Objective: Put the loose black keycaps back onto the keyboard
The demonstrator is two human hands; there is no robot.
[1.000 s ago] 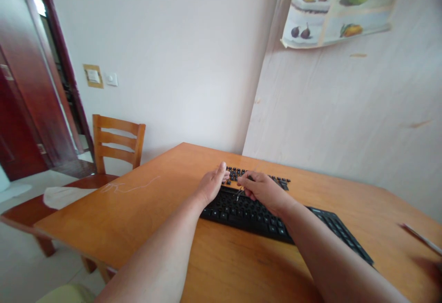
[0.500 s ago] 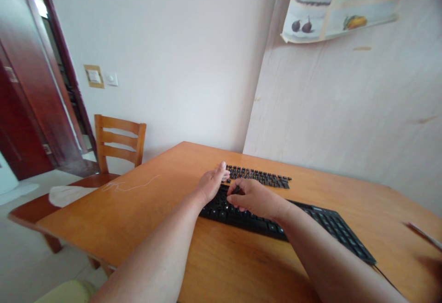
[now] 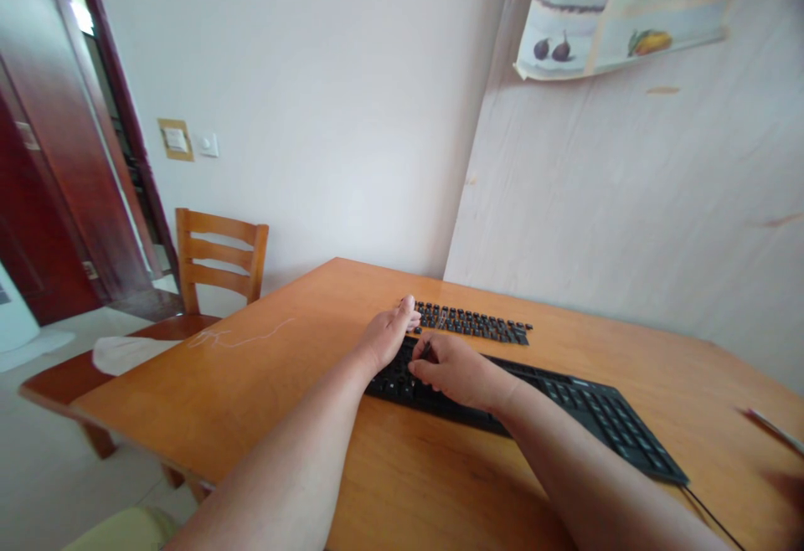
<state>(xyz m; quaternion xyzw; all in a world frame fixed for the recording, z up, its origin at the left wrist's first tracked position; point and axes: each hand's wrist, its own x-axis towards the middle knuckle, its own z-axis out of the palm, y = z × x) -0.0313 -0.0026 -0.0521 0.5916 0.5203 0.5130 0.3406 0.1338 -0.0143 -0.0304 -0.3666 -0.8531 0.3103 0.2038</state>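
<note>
A black keyboard lies slanted across the orange wooden table. My left hand rests at the keyboard's left end, fingers stretched out together and pointing away from me; it holds nothing. My right hand lies on the left part of the keys. Its fingers are curled into a pinch around a small dark thing that I cannot make out. Just behind the keyboard lies a row of loose black keycaps, apart from both hands.
The keyboard's cable runs off at the lower right. A thin pen-like object lies near the right edge. A wooden chair and a white cloth are left of the table. Walls close the far side.
My right hand has come back from the keycap row toward me and to the left, onto the keyboard's left keys. The left hand has stayed in place.
</note>
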